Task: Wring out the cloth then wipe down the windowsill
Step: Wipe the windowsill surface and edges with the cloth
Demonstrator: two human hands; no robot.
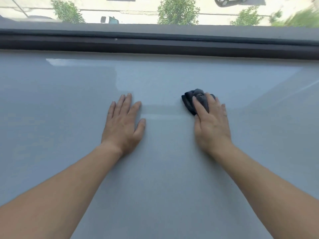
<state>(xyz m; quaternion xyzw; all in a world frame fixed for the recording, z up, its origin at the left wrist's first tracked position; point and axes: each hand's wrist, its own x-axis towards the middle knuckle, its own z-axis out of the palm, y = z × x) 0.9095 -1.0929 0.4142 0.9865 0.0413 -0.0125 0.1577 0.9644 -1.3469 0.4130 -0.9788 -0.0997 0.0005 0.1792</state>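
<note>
A wide, glossy pale-grey windowsill (72,104) fills most of the view. A small dark grey cloth (191,98), bunched up, lies on it right of centre. My right hand (211,123) presses down on the cloth with straight fingers, covering its near right part. My left hand (123,125) rests flat on the bare sill, palm down with fingers spread, about a hand's width left of the cloth. A faint damp streak (162,116) runs across the sill between the two hands.
A dark window frame rail (155,44) runs along the sill's far edge. Through the glass above it, far below, are trees (177,11), pavement and parked cars (109,19). The sill stretches left, right and toward me.
</note>
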